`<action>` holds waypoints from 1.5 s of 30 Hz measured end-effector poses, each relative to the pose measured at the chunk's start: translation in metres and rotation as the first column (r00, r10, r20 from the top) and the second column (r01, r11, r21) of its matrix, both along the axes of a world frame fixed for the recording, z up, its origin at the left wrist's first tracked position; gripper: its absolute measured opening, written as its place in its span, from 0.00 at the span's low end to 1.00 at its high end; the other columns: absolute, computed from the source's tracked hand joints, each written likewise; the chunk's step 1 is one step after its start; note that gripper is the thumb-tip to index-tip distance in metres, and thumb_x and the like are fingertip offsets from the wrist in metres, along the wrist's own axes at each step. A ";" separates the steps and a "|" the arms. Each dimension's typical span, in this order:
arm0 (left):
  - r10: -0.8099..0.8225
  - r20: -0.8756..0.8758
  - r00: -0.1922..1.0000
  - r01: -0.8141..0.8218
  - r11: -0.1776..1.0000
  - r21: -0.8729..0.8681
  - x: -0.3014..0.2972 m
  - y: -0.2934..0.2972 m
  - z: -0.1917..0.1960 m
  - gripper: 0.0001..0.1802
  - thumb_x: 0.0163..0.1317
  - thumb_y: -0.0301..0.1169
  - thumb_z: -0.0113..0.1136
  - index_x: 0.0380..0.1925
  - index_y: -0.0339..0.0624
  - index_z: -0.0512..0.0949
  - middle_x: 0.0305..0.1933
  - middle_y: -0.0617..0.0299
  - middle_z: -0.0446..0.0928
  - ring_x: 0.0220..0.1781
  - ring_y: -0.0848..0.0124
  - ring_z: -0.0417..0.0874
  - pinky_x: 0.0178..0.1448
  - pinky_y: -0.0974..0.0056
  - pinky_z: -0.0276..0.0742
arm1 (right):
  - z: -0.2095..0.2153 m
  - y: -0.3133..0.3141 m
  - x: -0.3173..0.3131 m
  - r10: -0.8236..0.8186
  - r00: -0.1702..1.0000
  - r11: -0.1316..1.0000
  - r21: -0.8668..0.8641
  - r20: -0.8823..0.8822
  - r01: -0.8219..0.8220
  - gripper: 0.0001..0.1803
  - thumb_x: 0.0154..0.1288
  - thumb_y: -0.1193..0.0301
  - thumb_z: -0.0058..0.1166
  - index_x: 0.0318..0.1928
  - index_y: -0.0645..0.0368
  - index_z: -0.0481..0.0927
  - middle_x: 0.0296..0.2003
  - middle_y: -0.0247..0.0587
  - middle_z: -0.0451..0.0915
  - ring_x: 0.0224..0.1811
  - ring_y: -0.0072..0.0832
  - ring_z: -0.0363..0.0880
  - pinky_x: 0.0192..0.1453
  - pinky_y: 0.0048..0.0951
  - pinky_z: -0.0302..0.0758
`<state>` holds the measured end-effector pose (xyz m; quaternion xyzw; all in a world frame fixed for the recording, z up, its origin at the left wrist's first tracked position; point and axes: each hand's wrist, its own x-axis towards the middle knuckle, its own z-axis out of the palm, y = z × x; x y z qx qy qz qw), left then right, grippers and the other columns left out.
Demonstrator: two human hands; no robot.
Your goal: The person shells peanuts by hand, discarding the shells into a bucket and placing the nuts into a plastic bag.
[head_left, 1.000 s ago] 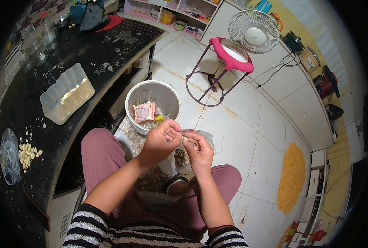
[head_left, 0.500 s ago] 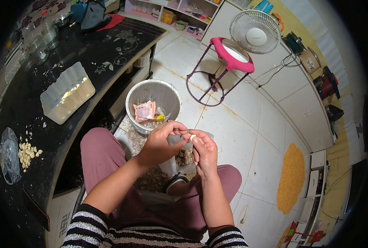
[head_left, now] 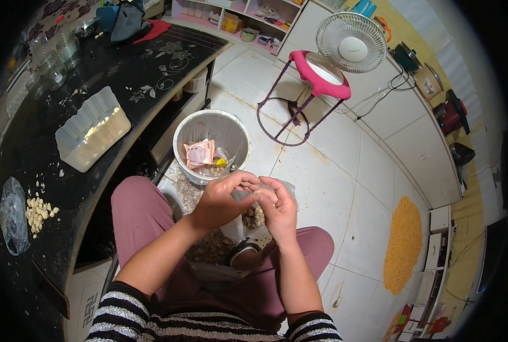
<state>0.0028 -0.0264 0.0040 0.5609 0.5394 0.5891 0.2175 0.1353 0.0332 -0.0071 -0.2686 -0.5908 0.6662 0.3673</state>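
In front of my knees my two hands meet fingertip to fingertip. A small pale garlic clove (head_left: 257,192) shows between them, mostly hidden by the fingers. My left hand (head_left: 222,196) curls its fingers and thumb in around it. From the other side, my right hand (head_left: 279,210) pinches it with the thumb bent in. Below the hands, unpeeled garlic (head_left: 254,217) lies in a clear plastic bag by my foot. On the black table to the left are a heap of peeled cloves (head_left: 39,215) and a translucent ribbed tub (head_left: 74,149) with more cloves in it.
A grey bin (head_left: 239,134) with wrappers stands just beyond my hands, close to the table edge. Papery skins (head_left: 188,196) litter the floor beside it. Further off stand a pink-topped stool (head_left: 322,85) and a fan (head_left: 352,43). Yellow grain (head_left: 403,245) is spread at right.
My right hand has shifted slightly left and turned, its fingers rising to meet the left fingertips. The clove, plainly visible before at the right thumb, is now mostly covered.
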 end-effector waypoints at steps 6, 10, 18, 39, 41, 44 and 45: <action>0.040 0.005 0.999 -0.041 0.999 0.009 0.001 0.001 -0.006 0.09 0.51 0.24 0.57 0.34 0.35 0.73 0.30 0.56 0.77 0.32 0.69 0.80 0.37 0.69 0.75 | 0.001 -0.004 0.000 -0.039 0.989 0.992 0.122 0.143 0.022 0.16 0.60 0.77 0.48 0.49 0.65 0.67 0.38 0.42 0.78 0.40 0.16 0.72 0.45 0.17 0.69; 0.089 -0.066 0.994 -0.087 0.995 0.039 0.001 0.002 -0.009 0.08 0.52 0.23 0.55 0.33 0.36 0.71 0.29 0.55 0.76 0.32 0.67 0.80 0.35 0.67 0.75 | 0.003 -0.005 -0.001 -0.080 0.976 0.987 0.155 0.205 0.048 0.15 0.60 0.77 0.49 0.48 0.65 0.69 0.38 0.41 0.78 0.39 0.16 0.73 0.44 0.17 0.69; 0.075 0.215 0.974 -0.054 0.993 -0.104 0.004 0.005 -0.015 0.07 0.52 0.21 0.56 0.31 0.36 0.69 0.28 0.63 0.73 0.32 0.79 0.75 0.37 0.75 0.71 | 0.002 0.001 0.001 -0.028 0.998 0.980 -0.196 0.059 0.040 0.11 0.61 0.75 0.46 0.44 0.64 0.71 0.32 0.39 0.78 0.19 0.08 0.64 0.20 0.10 0.61; 0.244 -0.089 0.966 -0.256 0.952 -0.169 -0.044 -0.017 0.002 0.05 0.48 0.22 0.58 0.27 0.35 0.74 0.26 0.62 0.72 0.27 0.76 0.72 0.35 0.72 0.69 | 0.005 0.009 -0.013 0.065 0.971 0.817 -0.546 -0.230 -0.183 0.09 0.63 0.72 0.42 0.41 0.63 0.71 0.29 0.41 0.77 0.10 0.09 0.54 0.09 0.11 0.54; 0.183 -0.004 0.983 -0.183 0.975 -0.124 -0.047 -0.021 -0.004 0.05 0.48 0.22 0.58 0.28 0.35 0.75 0.29 0.63 0.72 0.28 0.78 0.72 0.35 0.73 0.69 | 0.004 0.006 -0.018 0.089 0.973 0.826 -0.531 -0.214 -0.192 0.08 0.63 0.73 0.42 0.40 0.63 0.71 0.29 0.41 0.77 0.10 0.10 0.54 0.09 0.11 0.54; 0.149 0.018 0.989 -0.147 0.986 -0.077 -0.046 -0.026 -0.007 0.05 0.51 0.24 0.58 0.29 0.36 0.76 0.26 0.66 0.72 0.26 0.80 0.70 0.33 0.75 0.67 | 0.004 0.000 -0.029 0.113 0.975 0.821 -0.535 -0.190 -0.199 0.08 0.63 0.72 0.43 0.39 0.62 0.71 0.28 0.40 0.76 0.10 0.10 0.54 0.10 0.11 0.54; 0.155 0.046 0.987 -0.146 0.977 -0.154 -0.047 -0.028 -0.008 0.05 0.51 0.25 0.57 0.29 0.36 0.76 0.24 0.65 0.71 0.25 0.79 0.70 0.32 0.75 0.67 | 0.006 -0.002 -0.032 0.103 0.980 0.822 -0.540 -0.172 -0.181 0.08 0.63 0.71 0.44 0.39 0.62 0.71 0.27 0.39 0.75 0.10 0.10 0.54 0.10 0.11 0.54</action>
